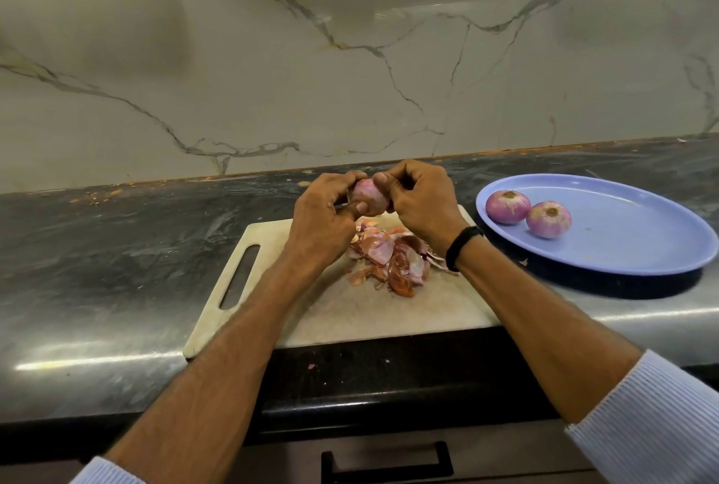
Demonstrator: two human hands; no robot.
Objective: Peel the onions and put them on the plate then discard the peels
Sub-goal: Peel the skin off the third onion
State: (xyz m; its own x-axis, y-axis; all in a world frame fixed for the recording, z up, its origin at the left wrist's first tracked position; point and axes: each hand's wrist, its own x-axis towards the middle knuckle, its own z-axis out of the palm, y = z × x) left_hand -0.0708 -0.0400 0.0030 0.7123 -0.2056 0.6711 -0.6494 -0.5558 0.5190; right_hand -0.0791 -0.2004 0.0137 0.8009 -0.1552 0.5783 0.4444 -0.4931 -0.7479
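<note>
Veined marble-look wall (350, 55), dark glossy stone counter (97, 269) with light glare, drawer with black handle (385, 462) below

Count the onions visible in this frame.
3. Two lie on the blue plate: the left onion and the right onion. The third onion is gripped between the left hand and right hand above the cutting board. None appear hidden.

Dim, soft focus — countertop (97, 351) glare, bowed edges

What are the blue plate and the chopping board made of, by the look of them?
Blue plate: probably plastic or melamine, given its even colour and soft sheen. Chopping board: likely plastic; it is off-white, matt and scuffed, with a moulded handle slot.
</note>
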